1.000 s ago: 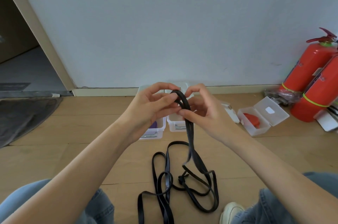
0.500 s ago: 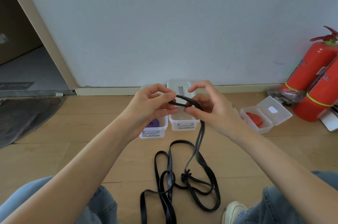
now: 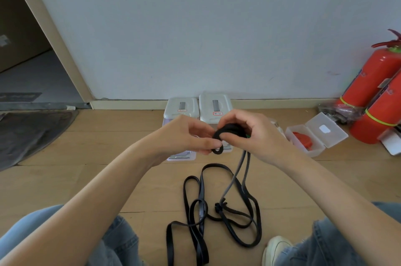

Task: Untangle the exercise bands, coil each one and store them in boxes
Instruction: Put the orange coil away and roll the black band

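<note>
Head view: the person sits on the wooden floor (image 3: 82, 179) with both arms stretched forward. The left hand (image 3: 184, 135) pinches a small loop of the black exercise band (image 3: 227, 133) between thumb and fingers, and the right hand (image 3: 247, 133) curls its fingers and thumb round the coiled bundle of the same band, just beside the left. From the bundle two strands hang down to the floor, where the rest of the band (image 3: 238, 222) lies in loose tangled loops with a small knot (image 3: 218, 207) in the middle, between the person's jeans-clad knees. Behind the hands two clear boxes (image 3: 182, 107) stand side by side against the skirting of the white wall (image 3: 195, 27), their lids up; what is inside them is hidden by the hands. To the right an open box (image 3: 316, 133) holds a red band (image 3: 302, 139). Two red fire extinguishers (image 3: 373, 92) lean near the wall at the far right. A dark mat (image 3: 28, 133) lies at the left by the doorway. A white shoe (image 3: 277, 248) shows at the bottom.
</note>
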